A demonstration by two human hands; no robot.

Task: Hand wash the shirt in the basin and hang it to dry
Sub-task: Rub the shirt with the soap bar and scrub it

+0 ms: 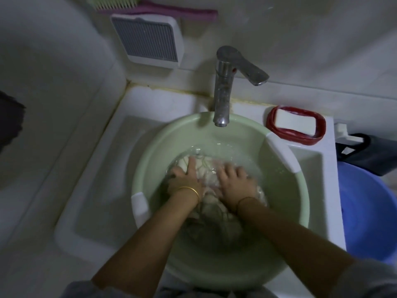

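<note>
right, shirt sits in the green basin, bunched into a pale, patterned wad and mostly under shallow water. the basin stands in the white sink, below the faucet.

handling, as i judge it: soaked cloth, so soft and limp, heavier than it looks, and slick if soap is in it. it has no stiff edge to grab. i'd take a full handful of the bunched middle, or the collar and shoulders when lifting it out. expect drip and sag.

grip: left hand lies palm down on the far part of the wad, fingers spread and mostly straight, pressing rather than pinching. right hand lies just beside it, also palm down on the cloth, fingers splayed. its fingertips are blurred at the waterline, but i see no curl round the fabric. neither hand encloses anything.

soap bar rests in the red dish on the sink's right corner.
</note>
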